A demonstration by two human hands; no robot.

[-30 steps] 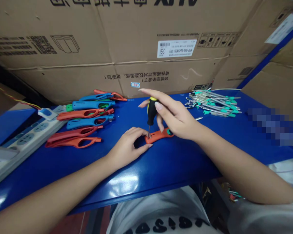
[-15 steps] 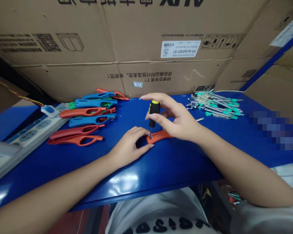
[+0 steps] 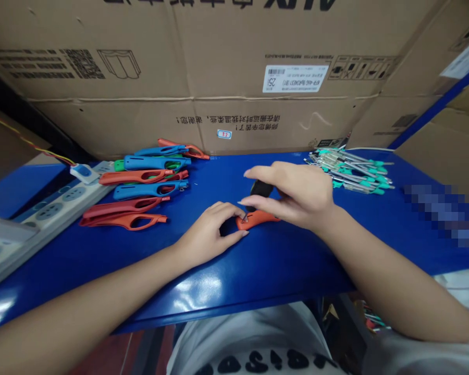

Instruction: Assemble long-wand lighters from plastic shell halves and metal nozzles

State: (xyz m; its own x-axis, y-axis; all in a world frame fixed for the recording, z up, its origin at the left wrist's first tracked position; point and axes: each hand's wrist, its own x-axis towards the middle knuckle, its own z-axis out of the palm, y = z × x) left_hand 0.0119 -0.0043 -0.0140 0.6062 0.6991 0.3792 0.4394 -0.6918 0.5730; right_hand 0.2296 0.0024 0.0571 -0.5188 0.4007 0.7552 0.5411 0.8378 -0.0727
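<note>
An orange lighter body [image 3: 254, 219] lies on the blue table, its rounded end between the thumb and fingers of my left hand [image 3: 211, 232]. My right hand [image 3: 300, 195] grips a screwdriver [image 3: 262, 188] by its black handle, which leans to the right above the lighter. The screwdriver's thin shaft slants down to the lighter's rounded end by my left fingertips; whether the tip touches it I cannot tell. Part of the handle and the far end of the lighter are hidden by my right hand.
Several orange, blue and green lighter bodies [image 3: 150, 191] lie piled at the left beside a white power strip [image 3: 49, 213]. Metal rods with teal ends [image 3: 355, 169] are heaped at the back right. A cardboard wall [image 3: 219, 73] closes off the table's rear.
The screwdriver has gone from nearly upright to tilted right, its handle lower. My right hand has turned and shifted right with it. My left hand stays on the lighter body.
</note>
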